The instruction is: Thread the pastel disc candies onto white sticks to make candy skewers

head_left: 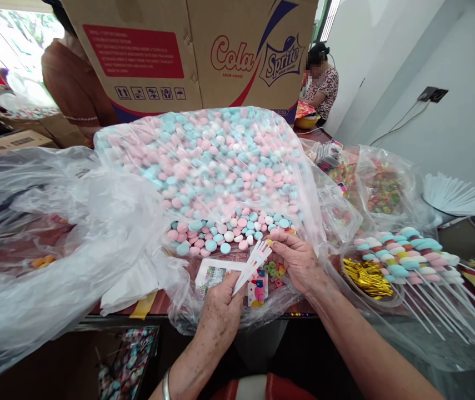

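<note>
My left hand (223, 308) is closed around a fanned bundle of white sticks (249, 266), their tips pointing up and to the right. Small reddish marks or bits show near the upper ends. At those tips my right hand (298, 261) pinches a small yellow candy (269, 243); whether a stick passes through it I cannot tell. Beyond both hands, pink, blue and white round candies (220, 229) spill from a big clear plastic bag (204, 161). Colourful ring candies (276, 270) lie below my right hand. Printed cards (258, 289) rest behind the sticks.
On the right lie finished candy skewers (412, 255) beside a tub of gold twist ties (366, 278). White sticks (462, 194) fan out behind them. A large carton (204, 55) stands at the back. Loose plastic (74, 222) covers the left. Two people are beyond the table.
</note>
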A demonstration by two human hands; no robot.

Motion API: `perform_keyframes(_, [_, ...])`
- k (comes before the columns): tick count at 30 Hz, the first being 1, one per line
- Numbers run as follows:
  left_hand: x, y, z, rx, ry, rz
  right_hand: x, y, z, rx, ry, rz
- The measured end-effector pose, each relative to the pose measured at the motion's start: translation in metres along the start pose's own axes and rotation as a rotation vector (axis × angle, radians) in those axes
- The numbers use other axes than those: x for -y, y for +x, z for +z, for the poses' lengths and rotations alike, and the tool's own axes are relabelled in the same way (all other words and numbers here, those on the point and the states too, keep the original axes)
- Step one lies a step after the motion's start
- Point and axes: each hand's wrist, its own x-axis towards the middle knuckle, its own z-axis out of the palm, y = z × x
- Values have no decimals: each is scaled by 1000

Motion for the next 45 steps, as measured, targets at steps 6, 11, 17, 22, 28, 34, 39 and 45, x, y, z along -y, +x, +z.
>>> perform_keyframes(6, [6, 1, 4, -27, -20, 3, -4, 0, -12, 69, -265, -172])
perform_keyframes(11, [1, 0, 2, -16, -47, 11, 1, 3, -20, 59, -427, -239])
perform_keyframes(17, [-5, -1, -2, 11, -41, 13, 4, 3, -20, 57, -370, -171])
perform_keyframes(22, [-2, -2, -1, 15, -47, 20, 9, -2, -19, 164, -417, -165])
perform_keyframes(28, [4, -3, -2, 23, -93, 46, 11, -4, -17, 401, -476, -159])
perform_keyframes(34, [4, -5, -7, 8, -201, 20, 25, 2, -10, 405, -426, -112])
perform_keyframes(39, [1, -4, -13, -141, -322, -24, 32, 31, -2, 293, -962, -419])
perform_keyframes(45, [5, -8, -20, -217, -435, -85, 11, 45, 13, 391, -1868, -540])
